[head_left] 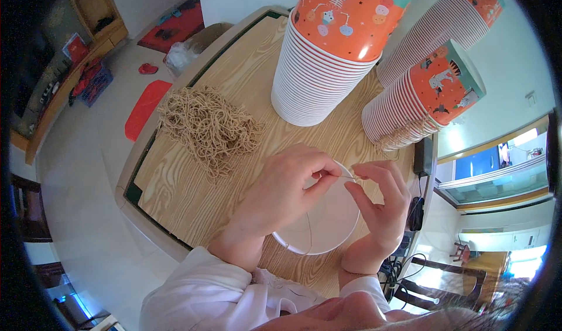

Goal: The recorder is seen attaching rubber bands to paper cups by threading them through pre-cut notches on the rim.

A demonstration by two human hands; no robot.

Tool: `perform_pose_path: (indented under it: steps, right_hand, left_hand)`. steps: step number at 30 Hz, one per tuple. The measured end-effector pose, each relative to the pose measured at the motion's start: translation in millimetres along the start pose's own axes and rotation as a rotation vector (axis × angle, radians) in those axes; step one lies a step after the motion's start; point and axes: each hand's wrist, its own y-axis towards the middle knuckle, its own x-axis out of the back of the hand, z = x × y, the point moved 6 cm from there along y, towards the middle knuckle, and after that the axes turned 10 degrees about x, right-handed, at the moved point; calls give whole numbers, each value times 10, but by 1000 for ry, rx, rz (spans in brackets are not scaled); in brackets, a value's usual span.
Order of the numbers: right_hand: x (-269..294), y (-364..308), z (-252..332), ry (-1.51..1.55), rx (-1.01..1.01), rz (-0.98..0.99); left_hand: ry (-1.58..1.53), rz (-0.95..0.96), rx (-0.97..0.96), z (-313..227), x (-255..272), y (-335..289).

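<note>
A white paper bucket stands on the table in front of me, its mouth turned up. My left hand is over its left side, with thumb and forefinger pinched on a thin tan cord. The cord hangs down across the inside of the bucket and crosses the near rim. A short end sticks out of the pinch toward my right hand. That hand is at the bucket's right rim, thumb and forefinger curved and apart around the cord's tip. Left of the bucket lies a tangled pile of tan cords.
Three stacks of orange-printed paper buckets stand beyond my hands: a tall stack, a shorter stack with cords on its side, and a rear stack. A black adapter and cables are at the right table edge. A red stool stands left.
</note>
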Motion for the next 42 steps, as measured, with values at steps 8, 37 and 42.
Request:
perform_pose_path:
  steps: [8,37,42]
  right_hand:
    - [-75,-2,-22,2,107,67]
    - [-283,-106,-298,-179,-195,319]
    - [-272,-111,-253,-191,-159,299]
  left_hand:
    - [-36,59,58,-59,-56,30]
    - [462,-196,-134,74,-81,38]
    - [489,-167,-145,63,-146,63]
